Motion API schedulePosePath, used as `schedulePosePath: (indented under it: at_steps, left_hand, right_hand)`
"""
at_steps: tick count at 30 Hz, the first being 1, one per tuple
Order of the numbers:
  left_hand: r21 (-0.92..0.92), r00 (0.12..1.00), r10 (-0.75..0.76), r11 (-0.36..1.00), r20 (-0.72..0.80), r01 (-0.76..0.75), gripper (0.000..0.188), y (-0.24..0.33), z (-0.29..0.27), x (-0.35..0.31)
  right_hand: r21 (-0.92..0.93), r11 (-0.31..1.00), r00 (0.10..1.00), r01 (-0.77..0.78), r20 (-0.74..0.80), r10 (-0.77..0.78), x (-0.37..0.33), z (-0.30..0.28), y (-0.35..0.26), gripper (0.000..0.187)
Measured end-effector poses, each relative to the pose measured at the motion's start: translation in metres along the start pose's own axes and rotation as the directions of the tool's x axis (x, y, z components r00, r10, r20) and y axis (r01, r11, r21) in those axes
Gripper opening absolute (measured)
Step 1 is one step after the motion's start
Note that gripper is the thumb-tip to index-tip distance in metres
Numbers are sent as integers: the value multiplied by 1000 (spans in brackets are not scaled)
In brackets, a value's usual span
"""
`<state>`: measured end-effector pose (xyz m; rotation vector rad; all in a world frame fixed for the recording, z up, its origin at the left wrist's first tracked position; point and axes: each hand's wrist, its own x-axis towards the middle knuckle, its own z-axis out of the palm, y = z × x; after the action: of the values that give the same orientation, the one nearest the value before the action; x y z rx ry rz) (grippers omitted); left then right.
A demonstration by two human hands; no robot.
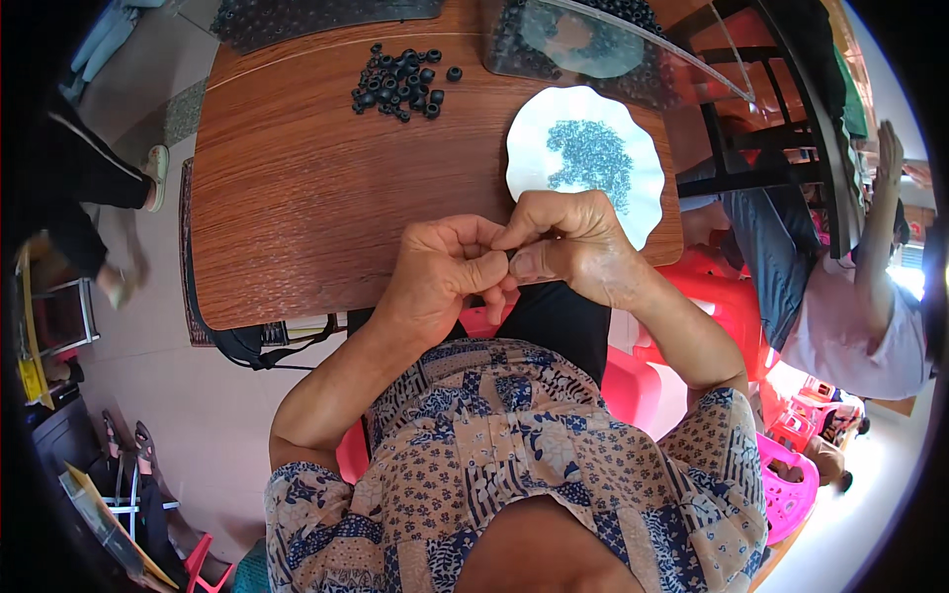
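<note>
You have both hands up close at the near edge of the brown table [297, 198], and a small dark piece [511, 254] sits right between your fingertips. Your left hand [435, 272] is pinched on it from one side, thumb against fingers, and your right hand [585, 252] pinches it from the other side with thumb and first finger. Most of the piece is hidden by your fingers, so I can't tell which way it is turned, or if something else is tucked in with it. The thing to watch is a slip — the piece is tiny, and if one pinch goes loose or you press off to one side, it could pop out. Your dark pants [559, 321] are just below the table edge, so a dropped piece could land there and be very hard to spot. Your right hand is also close by the wavy white plate [527, 138]; a bump from your knuckles could tip or shake it, and the tiny clear bits [593, 158] on it could spill over the wood. The pile of black pieces [400, 84] lies well away at the far side — a knock there looks less likely.
</note>
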<state>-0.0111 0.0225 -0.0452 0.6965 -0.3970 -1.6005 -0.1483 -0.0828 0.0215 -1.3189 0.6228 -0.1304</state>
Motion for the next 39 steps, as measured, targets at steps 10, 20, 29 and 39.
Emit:
schedulePosePath:
  at_steps: [10, 20, 29, 39]
  left_hand:
    - [82, 998, -55, 995, 17, 53, 14, 11, -4, 5]
    - [40, 999, -31, 999, 15, 30, 18, 22, 8, 8]
    - [117, 987, -158, 981, 30, 154, 16, 34, 6, 9]
    - [501, 969, 234, 849, -76, -165, 18, 123, 34, 34]
  right_hand:
    - [-82, 996, 999, 38, -25, -40, -1, 0, 3, 13]
    - [-433, 876, 968, 213, -27, -249, -4, 4, -1, 15]
    - [-595, 683, 866, 423, 46, -497, -1, 2, 8, 21]
    - [-539, 808, 905, 239, -178, -386, -24, -6, -15, 33]
